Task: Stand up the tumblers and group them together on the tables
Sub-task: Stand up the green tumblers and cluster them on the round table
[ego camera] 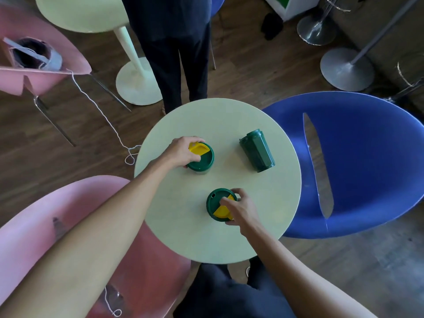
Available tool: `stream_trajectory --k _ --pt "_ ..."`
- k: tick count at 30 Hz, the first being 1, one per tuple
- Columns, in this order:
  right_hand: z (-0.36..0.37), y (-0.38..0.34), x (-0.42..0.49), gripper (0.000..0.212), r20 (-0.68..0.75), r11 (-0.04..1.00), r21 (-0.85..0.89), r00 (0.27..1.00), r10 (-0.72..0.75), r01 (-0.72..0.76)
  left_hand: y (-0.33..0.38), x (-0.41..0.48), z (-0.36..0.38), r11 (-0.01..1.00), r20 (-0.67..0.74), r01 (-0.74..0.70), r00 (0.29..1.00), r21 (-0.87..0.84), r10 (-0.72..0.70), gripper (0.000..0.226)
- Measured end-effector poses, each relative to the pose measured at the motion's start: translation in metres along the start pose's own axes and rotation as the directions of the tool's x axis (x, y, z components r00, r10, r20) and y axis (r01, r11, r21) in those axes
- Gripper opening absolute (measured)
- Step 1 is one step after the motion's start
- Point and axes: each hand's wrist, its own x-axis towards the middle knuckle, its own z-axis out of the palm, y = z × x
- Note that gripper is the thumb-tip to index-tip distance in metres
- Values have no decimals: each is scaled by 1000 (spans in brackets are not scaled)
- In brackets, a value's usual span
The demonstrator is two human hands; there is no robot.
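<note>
Three dark green tumblers are on the round pale green table (183,237). One tumbler (205,160) stands upright at the left, its green lid with a yellow flap facing up; my left hand (183,152) grips its rim from the left. A second upright tumbler (215,203) stands nearer me, and my right hand (241,208) holds its lid from the right. The third tumbler (257,151) lies on its side at the right of the table, untouched, its base toward me.
A blue chair (367,157) is right of the table and a pink chair (57,214) at the lower left. A person in dark trousers (181,60) stands just beyond the table. Another pale table (80,12) and a pink chair (46,72) are at the far left.
</note>
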Motion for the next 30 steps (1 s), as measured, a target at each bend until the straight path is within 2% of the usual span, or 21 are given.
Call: stream_trajectory --k 7,12,18,24,27,30 --pt "-5 -6 9 38 -7 975 184 992 128 -125 0 -12 5 1000 28 24 999 -1 -24 57" --pt "-4 -14 15 39 24 955 248 987 160 -161 1 -22 11 1000 35 20 999 5 -20 57" --pt "-4 -21 22 39 4 953 261 987 158 -154 0 -29 15 999 47 37 998 9 -37 58" --pt "-5 -17 27 39 33 966 196 985 167 -170 -5 -35 20 999 26 36 999 -17 -35 63" --pt "-13 -16 31 43 24 990 78 993 117 -118 -10 -37 25 996 -6 40 999 -76 -40 65" --pt "-25 -23 40 51 -51 998 33 997 -51 53 -17 -38 32 972 -29 107 993 -210 -115 55"
